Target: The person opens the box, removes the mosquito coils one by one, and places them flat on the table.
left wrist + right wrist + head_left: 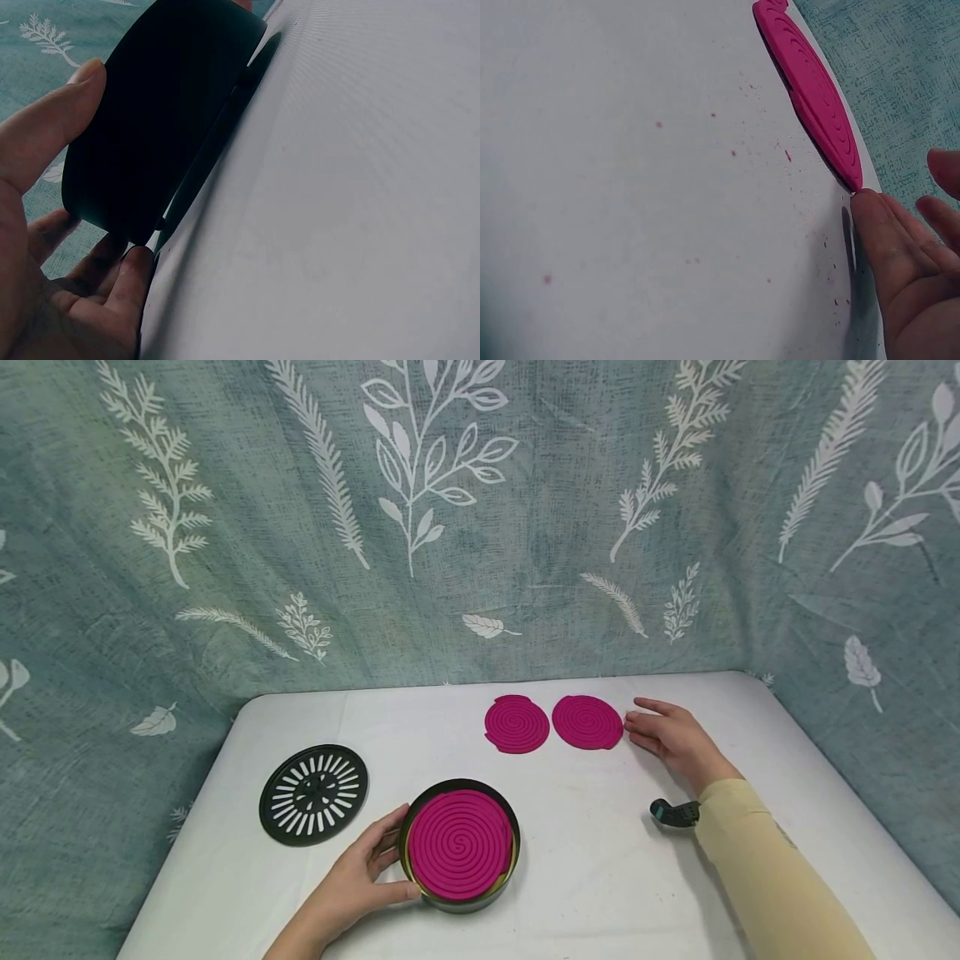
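Note:
A round dark tin [459, 906] stands on the white table at front centre, with a magenta mosquito coil [460, 844] lying in its top. My left hand [367, 868] grips the tin from the left, thumb and fingers spread round its side. The left wrist view shows the thumb [90, 94] against the tin's dark wall [161, 112]. At the back, two more magenta coils lie flat side by side, a left one [517, 724] and a right one [588, 722]. My right hand [678, 743] has its fingertips at the right coil's edge, fingers extended.
A black slotted round lid [314, 795] lies at the left of the white table [600, 860]. Behind the table hangs a green leaf-patterned cloth [540, 527]. Small magenta crumbs [787, 155] dot the surface near the right coil.

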The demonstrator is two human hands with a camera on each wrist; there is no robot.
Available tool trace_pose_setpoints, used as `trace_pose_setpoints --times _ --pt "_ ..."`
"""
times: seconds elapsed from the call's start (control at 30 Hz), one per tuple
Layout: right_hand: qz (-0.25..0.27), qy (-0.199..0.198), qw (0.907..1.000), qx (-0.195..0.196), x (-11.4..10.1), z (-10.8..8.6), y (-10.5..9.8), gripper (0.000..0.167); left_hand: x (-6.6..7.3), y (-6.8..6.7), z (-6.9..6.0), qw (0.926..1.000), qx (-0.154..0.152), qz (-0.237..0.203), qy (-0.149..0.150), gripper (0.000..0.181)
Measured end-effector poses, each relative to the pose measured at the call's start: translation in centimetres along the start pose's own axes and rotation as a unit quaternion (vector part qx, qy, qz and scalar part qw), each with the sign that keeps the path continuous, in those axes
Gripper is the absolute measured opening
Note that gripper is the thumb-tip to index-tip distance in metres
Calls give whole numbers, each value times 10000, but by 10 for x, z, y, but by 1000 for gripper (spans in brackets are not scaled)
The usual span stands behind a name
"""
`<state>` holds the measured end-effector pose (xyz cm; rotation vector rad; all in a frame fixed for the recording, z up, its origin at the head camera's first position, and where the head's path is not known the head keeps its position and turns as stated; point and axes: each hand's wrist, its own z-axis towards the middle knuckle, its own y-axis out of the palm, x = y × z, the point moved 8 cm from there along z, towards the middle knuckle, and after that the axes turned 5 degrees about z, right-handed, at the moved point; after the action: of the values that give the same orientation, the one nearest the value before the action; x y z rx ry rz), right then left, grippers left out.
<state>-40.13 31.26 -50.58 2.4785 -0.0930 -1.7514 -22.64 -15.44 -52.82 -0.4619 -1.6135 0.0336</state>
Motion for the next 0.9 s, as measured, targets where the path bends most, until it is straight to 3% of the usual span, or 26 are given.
trace_pose_setpoints --times 0.5,0.9 --pt "-14 -60 10000 42 0 -4 2 69 2 0 0 10000 22 28 -38 111" --pt "-232 -343 9991 33 -9 -14 11 70 1 -1 1 9998 127 105 -99 109"
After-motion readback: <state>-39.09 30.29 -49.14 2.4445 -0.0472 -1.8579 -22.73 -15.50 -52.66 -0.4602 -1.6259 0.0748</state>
